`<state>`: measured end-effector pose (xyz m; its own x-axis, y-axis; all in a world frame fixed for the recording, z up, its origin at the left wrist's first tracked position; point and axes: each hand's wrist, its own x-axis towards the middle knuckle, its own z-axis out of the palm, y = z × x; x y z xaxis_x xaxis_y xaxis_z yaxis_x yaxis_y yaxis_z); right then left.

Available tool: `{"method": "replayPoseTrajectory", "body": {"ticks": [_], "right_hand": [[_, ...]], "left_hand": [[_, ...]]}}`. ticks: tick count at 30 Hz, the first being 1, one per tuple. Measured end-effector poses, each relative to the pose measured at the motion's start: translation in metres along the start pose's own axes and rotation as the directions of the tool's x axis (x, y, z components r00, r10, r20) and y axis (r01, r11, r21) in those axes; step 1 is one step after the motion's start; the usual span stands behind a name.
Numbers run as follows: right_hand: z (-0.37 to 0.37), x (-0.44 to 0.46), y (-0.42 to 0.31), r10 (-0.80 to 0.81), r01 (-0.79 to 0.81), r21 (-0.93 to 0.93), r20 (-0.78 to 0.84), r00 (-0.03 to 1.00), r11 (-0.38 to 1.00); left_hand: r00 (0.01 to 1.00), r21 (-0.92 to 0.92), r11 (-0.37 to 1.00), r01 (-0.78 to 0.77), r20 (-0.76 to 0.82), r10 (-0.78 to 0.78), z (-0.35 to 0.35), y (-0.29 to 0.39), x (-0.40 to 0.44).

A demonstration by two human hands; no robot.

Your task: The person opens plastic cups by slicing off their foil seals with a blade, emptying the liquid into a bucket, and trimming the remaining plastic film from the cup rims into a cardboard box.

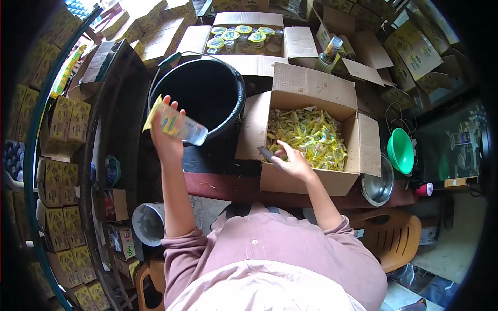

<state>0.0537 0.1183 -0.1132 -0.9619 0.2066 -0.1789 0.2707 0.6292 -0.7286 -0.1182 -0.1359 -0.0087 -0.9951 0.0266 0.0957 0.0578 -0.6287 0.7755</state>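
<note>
In the head view, the dark counter [210,165] in front of you is crowded. A black bucket [202,85] stands at its left, with its handle leaning over the far left rim. Just to the right of it sits an open cardboard box [306,181] filled with small yellow packets [311,136]; its left flap juts into the space beside the bucket, and its near flap hangs towards you. Behind these, another open carton [249,19] holds rows of clear cups with yellow lids [244,36], and to its right a further open box [365,46] stands with its flaps spread. A green bowl [400,150] and a round, shiny dish [377,182] lie to the right of the packets. On your left, a rack [98,135] stands close to the counter among stacked printed cartons [61,181].

Your left arm reaches forward, palm raised, and your left hand [168,139] grips a clear cup [185,127], blurred, with a yellow top and a printed label. The cup is tilted nearly flat, its clear end pointing right across the bucket's near rim; you cannot tell whether they touch. Your right arm angles inwards, and your right hand [295,163] grasps a dark flat tool [271,157] at the near left corner of the packet box, fingers partly extended over the packets.
</note>
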Motion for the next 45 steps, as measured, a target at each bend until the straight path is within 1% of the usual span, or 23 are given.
{"method": "replayPoseTrajectory", "body": {"ticks": [3,4,5,7,8,9,11,12,13,15,16,19,21,22,25,29,30,33,34,37,41,44,45], "right_hand": [[0.020,0.000,0.009,0.006,-0.010,-0.085,-0.050,0.999,0.996],[0.020,0.000,0.003,0.045,-0.041,0.055,-0.071,0.996,0.998],[0.019,0.001,0.000,0.061,-0.049,0.135,-0.086,0.994,0.990],[0.013,0.003,-0.003,0.087,-0.052,0.294,-0.105,0.991,0.954],[0.011,0.011,0.001,0.112,-0.044,0.378,-0.162,0.980,0.925],[0.006,0.017,-0.002,0.062,0.056,0.400,-0.278,0.959,0.915],[-0.024,0.025,-0.049,0.017,0.124,0.325,-0.399,0.917,0.938],[-0.034,0.033,-0.066,-0.087,0.215,0.246,-0.444,0.892,0.945],[-0.042,0.041,-0.082,-0.191,0.299,0.161,-0.478,0.857,0.940],[-0.048,0.053,-0.120,-0.287,0.404,0.177,-0.461,0.839,0.897],[-0.047,0.061,-0.136,-0.337,0.441,0.155,-0.443,0.831,0.884],[-0.036,0.079,-0.171,-0.464,0.537,0.152,-0.349,0.814,0.830],[-0.026,0.092,-0.183,-0.568,0.620,0.101,-0.308,0.763,0.778],[-0.024,0.096,-0.187,-0.637,0.657,-0.027,-0.280,0.718,0.753],[-0.026,0.108,-0.192,-0.792,0.765,-0.205,-0.196,0.579,0.610],[-0.033,0.117,-0.186,-0.739,0.739,-0.100,-0.222,0.636,0.666],[-0.031,0.118,-0.181,-0.665,0.685,0.012,-0.232,0.710,0.728],[-0.026,0.113,-0.176,-0.578,0.640,0.161,-0.308,0.756,0.751],[-0.025,0.112,-0.174,-0.596,0.656,0.142,-0.311,0.740,0.741],[-0.024,0.107,-0.175,-0.614,0.654,0.142,-0.246,0.750,0.743],[-0.025,0.103,-0.181,-0.619,0.657,0.157,-0.231,0.751,0.738],[-0.030,0.099,-0.185,-0.722,0.709,-0.137,-0.136,0.679,0.692],[-0.027,0.097,-0.186,-0.727,0.711,-0.151,-0.143,0.672,0.687]], "left_hand": [[0.986,0.253,0.953,-0.167,0.050,0.160,-0.010,-0.020,0.021],[0.977,0.491,0.847,-0.201,0.035,0.212,-0.013,-0.026,0.028],[0.970,0.740,0.630,-0.237,0.142,0.197,-0.018,-0.031,0.031],[0.818,0.744,0.378,-0.551,0.390,0.424,-0.007,-0.036,0.030],[0.824,0.716,0.420,-0.557,0.411,0.391,-0.003,-0.038,0.028],[0.828,0.687,0.464,-0.559,0.431,0.359,-0.003,-0.040,0.027],[0.894,0.614,0.665,-0.425,0.399,0.204,-0.015,-0.053,0.032],[0.897,0.638,0.647,-0.418,0.403,0.182,-0.014,-0.051,0.031],[0.908,0.598,0.706,-0.380,0.385,0.163,-0.016,-0.055,0.033],[0.938,0.542,0.790,-0.286,0.328,0.114,-0.020,-0.057,0.033],[0.920,0.592,0.719,-0.363,0.352,0.175,-0.022,-0.058,0.036],[0.933,0.661,0.659,-0.357,0.289,0.215,-0.025,-0.058,0.035],[0.935,0.611,0.714,-0.343,0.295,0.197,-0.023,-0.053,0.032],[0.936,0.586,0.738,-0.334,0.299,0.186,-0.023,-0.051,0.031],[0.899,0.739,0.513,-0.437,0.347,0.267,-0.025,-0.053,0.033],[0.934,0.572,0.774,-0.269,0.351,0.065,-0.019,-0.044,0.034],[0.922,0.553,0.791,-0.260,0.387,0.033,-0.018,-0.041,0.032],[0.910,0.487,0.854,-0.183,0.413,-0.040,-0.022,-0.046,0.035],[0.911,0.434,0.892,-0.125,0.406,-0.069,-0.025,-0.048,0.035],[0.906,0.353,0.928,-0.120,0.421,-0.044,-0.029,-0.053,0.034],[0.890,0.560,0.747,-0.359,0.446,0.093,-0.014,-0.040,0.027],[0.900,0.541,0.786,-0.300,0.433,0.045,-0.020,-0.045,0.031],[0.897,0.543,0.787,-0.292,0.441,0.028,-0.021,-0.045,0.031]]}}
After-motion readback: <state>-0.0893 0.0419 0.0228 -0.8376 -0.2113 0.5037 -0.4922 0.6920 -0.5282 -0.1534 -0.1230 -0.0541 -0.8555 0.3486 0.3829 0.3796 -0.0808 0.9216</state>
